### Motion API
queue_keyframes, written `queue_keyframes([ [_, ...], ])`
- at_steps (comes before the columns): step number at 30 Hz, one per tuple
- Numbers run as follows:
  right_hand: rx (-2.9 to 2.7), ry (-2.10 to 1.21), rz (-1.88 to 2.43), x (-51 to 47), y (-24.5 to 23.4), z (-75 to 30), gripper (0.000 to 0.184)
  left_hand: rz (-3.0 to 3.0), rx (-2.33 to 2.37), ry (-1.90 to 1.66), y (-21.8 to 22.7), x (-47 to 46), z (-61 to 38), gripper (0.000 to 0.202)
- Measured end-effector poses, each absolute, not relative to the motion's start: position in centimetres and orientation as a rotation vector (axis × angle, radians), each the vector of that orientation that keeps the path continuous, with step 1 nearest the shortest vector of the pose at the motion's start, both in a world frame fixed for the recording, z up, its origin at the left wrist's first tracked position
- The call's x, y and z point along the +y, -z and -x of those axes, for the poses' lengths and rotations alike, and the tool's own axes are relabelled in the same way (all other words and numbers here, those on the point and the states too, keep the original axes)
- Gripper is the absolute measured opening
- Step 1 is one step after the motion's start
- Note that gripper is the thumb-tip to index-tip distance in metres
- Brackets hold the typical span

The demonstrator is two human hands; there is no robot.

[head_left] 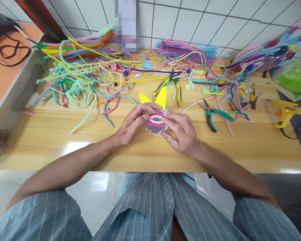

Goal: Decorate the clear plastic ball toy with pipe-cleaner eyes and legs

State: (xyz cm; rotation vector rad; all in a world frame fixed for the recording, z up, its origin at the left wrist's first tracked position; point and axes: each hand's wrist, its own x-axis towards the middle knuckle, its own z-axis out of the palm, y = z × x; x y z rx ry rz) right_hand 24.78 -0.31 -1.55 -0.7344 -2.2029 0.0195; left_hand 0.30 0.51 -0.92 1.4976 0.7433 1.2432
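Note:
Both my hands meet over the middle of the table around a small clear, rounded plastic piece (157, 129). Two pointed yellow fuzzy ears (161, 97) stick up from its far side. An oval loop of pink and white pipe cleaner (156, 123) lies against its near face. My left hand (134, 123) pinches the loop's left end, fingers curled over the top. With thumb and fingers, my right hand (182, 131) grips the loop's right end and the side of the clear piece. The fingers hide part of how the pieces join.
Pliers with teal handles (212, 115) lie to the right, and yellow-green cutters (174, 80) lie behind my hands. A yellow glue gun (286, 112) stands at far right. Loose pipe cleaners (81, 92) tangle at left; bundles (185, 52) line the tiled wall.

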Motion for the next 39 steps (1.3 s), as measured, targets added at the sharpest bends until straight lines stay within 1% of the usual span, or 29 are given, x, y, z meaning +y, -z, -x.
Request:
queue_keyframes([
  [5,-2.197,0.002,0.75,-0.2,1.8,-24.8,0.052,-1.507,0.735,-1.208,1.0,0.7,-0.2,0.024],
  [12,-2.146,-0.002,0.699,-0.2,1.5,-24.5,0.058,-1.521,0.706,-1.204,0.9,0.8,-0.2,0.024],
  [18,-2.15,0.006,0.694,-0.2,1.3,-24.4,0.059,-1.551,0.687,-1.217,0.8,0.8,-0.3,0.022],
  [23,-2.143,0.002,0.688,-0.3,1.1,-24.3,0.058,-1.563,0.685,-1.213,0.8,0.9,-0.3,0.027],
  [27,-2.15,0.016,0.709,-0.4,1.0,-24.3,0.055,-1.592,0.671,-1.224,1.0,0.8,-0.3,0.024],
  [34,-2.179,0.066,0.722,-0.7,0.9,-24.4,0.052,-1.753,0.65,-1.252,1.1,0.8,0.0,0.02],
  [39,-2.194,0.087,0.729,-0.8,0.7,-24.4,0.049,-1.941,0.66,-1.232,0.5,0.8,0.2,0.024],
])
